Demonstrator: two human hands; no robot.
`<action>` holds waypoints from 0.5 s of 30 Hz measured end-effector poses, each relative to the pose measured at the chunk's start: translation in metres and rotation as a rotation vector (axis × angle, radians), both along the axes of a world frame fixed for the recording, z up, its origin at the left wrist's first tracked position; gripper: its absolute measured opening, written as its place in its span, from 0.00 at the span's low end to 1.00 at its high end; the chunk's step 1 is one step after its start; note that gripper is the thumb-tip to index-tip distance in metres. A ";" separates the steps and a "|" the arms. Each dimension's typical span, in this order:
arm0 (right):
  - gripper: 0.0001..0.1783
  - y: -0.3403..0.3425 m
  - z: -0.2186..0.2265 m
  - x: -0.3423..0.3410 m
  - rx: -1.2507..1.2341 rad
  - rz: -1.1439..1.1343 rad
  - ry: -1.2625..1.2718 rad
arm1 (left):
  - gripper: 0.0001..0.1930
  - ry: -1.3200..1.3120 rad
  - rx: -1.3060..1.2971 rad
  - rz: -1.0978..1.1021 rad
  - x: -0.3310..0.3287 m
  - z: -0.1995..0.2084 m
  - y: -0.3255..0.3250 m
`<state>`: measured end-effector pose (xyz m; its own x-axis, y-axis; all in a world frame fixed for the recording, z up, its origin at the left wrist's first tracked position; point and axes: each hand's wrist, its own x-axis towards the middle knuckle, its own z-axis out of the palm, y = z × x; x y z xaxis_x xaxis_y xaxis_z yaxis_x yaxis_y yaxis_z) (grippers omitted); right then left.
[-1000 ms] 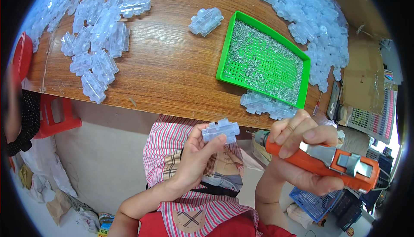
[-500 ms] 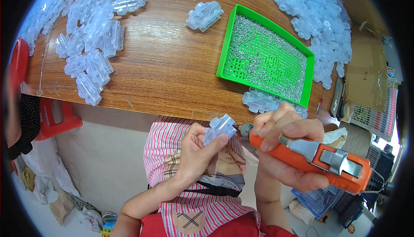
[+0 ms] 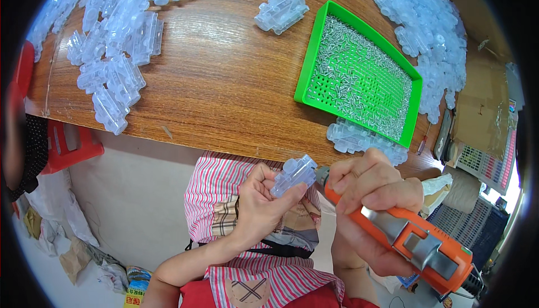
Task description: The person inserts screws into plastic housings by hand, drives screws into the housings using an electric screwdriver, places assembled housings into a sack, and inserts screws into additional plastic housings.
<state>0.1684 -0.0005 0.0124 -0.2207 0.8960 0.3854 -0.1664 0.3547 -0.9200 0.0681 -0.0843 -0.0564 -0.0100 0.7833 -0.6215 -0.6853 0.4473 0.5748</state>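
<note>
A clear plastic casing (image 3: 295, 175) is pinched between thumb and fingers of my left hand (image 3: 259, 201), just off the table's front edge and above my striped apron. My right hand (image 3: 376, 196) is wrapped round an orange electric screwdriver (image 3: 432, 249) with a silver lever on its side. Its dark tip end (image 3: 322, 175) points left and meets the casing's right end; whether a screw sits between them is too small to tell. Just beyond my right hand stands a green perforated tray (image 3: 303, 78) strewn with small silver screws (image 3: 359, 55).
More clear casings lie in a heap at left (image 3: 120, 33), a big pile at right (image 3: 429, 44), and partly under the tray (image 3: 351, 136). One casing (image 3: 281, 12) lies alone on the wooden table (image 3: 219, 72). A small screwdriver (image 3: 422, 144) rests at right. Another person's arm (image 3: 16, 145) shows at far left.
The screwdriver's tip has come closer to the casing in my left hand, and its rear end has tilted downward. The casing is slightly lower and farther right. The whole view has shifted a little.
</note>
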 end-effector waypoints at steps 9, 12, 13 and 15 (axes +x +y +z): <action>0.42 0.003 -0.003 -0.002 0.066 0.030 -0.164 | 0.14 0.043 0.099 0.020 -0.003 -0.008 0.000; 0.44 0.005 -0.006 0.000 0.084 0.069 -0.148 | 0.13 0.077 0.085 -0.017 -0.006 -0.005 0.000; 0.45 0.007 -0.004 -0.001 0.107 0.063 -0.157 | 0.13 0.079 0.079 -0.054 -0.006 -0.008 -0.003; 0.45 -0.001 0.014 0.001 -0.137 -0.020 -0.135 | 0.13 0.050 0.079 -0.094 -0.011 -0.003 -0.003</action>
<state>0.1689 -0.0015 0.0260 -0.2437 0.9428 0.2276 -0.0322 0.2267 -0.9734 0.0572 -0.0871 -0.0591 0.0367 0.8288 -0.5583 -0.6120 0.4603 0.6430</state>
